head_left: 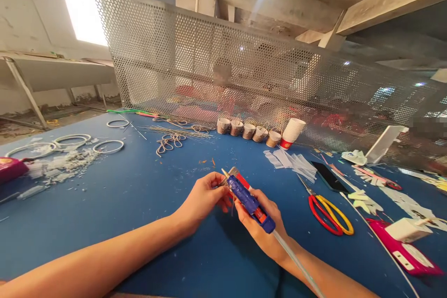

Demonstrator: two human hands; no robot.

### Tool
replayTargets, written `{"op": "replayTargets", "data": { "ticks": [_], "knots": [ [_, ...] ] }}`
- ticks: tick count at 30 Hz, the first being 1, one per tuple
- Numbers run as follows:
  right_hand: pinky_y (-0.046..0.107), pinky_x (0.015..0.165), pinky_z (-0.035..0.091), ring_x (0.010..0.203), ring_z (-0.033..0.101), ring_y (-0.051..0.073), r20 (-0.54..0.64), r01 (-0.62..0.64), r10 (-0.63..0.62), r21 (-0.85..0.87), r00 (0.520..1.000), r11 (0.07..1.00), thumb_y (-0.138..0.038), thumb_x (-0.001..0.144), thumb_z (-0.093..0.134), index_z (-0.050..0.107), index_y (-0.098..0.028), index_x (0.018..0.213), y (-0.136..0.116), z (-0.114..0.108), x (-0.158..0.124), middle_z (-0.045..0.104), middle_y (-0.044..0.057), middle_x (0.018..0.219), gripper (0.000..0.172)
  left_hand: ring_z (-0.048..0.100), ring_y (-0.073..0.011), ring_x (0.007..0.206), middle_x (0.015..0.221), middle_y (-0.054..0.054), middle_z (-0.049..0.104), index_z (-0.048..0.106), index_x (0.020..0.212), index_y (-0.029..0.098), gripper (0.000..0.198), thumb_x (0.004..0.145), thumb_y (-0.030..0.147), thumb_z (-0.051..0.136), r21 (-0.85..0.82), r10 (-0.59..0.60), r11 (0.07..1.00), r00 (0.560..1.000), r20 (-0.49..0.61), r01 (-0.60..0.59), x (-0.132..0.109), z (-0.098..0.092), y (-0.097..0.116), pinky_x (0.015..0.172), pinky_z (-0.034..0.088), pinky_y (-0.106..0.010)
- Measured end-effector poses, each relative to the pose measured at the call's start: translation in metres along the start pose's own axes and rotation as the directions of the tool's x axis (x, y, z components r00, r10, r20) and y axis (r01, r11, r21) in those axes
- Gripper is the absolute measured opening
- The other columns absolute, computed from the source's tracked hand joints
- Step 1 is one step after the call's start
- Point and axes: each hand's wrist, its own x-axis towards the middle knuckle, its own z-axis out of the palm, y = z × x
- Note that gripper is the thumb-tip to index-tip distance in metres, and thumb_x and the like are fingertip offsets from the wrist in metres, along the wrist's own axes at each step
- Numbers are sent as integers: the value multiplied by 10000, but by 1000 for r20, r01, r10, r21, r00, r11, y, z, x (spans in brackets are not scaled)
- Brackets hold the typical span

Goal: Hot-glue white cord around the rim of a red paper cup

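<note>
A blue glue gun (246, 198) with a clear glue stick (293, 256) trailing from its back is gripped in my right hand (267, 230). Its metal nozzle points up and left, close to the fingers of my left hand (204, 195). Those fingers are closed on a small paper cup (244, 181), of which a red and white side and a brownish part show. The glue gun covers much of the cup. Behind my hands stands a row of several small wrapped cups (248, 131), beside a leaning stack of white paper cups (293, 131).
Red-and-yellow scissors (330, 214), a phone (328, 177) and clear strips (293, 163) lie to the right, near a pink power strip (407, 249). Cord (170, 143), white rings (108, 146) and scraps (66, 167) lie left. A perforated metal screen (209, 60) borders the table's back.
</note>
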Motion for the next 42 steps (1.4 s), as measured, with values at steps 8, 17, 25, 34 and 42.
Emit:
{"op": "replayTargets", "data": {
  "ticks": [8,17,25,34,42],
  "knots": [
    [235,572,493,556,619,133,45,-54,55,-23,997,998,-300,835,571,599,-222,857,-2,-22,-2,689,6,759,86,594,-110,505,584,-10,642,546,741,152,209,688,291,693,-161,-56,986,996,-65,44,8,-12,2,511,490,-223],
    [237,503,454,496,535,130,7,-432,434,111,901,895,-559,813,549,615,-178,843,11,-34,14,564,-17,569,388,547,-97,455,552,5,635,549,737,145,199,674,266,694,-24,11,1000,996,-93,-13,8,-15,2,490,434,-222],
    [230,457,419,447,492,121,112,-337,342,-65,933,939,-521,825,525,584,-198,646,6,-33,7,533,-24,494,374,563,-113,446,542,17,632,559,730,152,128,689,237,647,106,45,994,994,-95,-35,7,-13,5,477,453,-238],
    [246,517,435,460,518,139,78,-75,99,-264,992,962,-400,863,490,534,-229,641,4,-22,1,564,-22,514,283,573,-115,433,503,45,612,524,770,169,107,719,235,592,241,88,968,993,-76,-68,7,-14,-1,467,451,-231],
    [215,522,397,462,512,111,153,53,-10,-280,988,958,-295,886,489,472,-217,678,4,-19,-1,546,-40,544,222,571,-111,442,525,52,604,528,781,172,94,728,235,575,288,119,953,990,-74,-93,8,-13,-4,464,453,-225]
  ]
}}
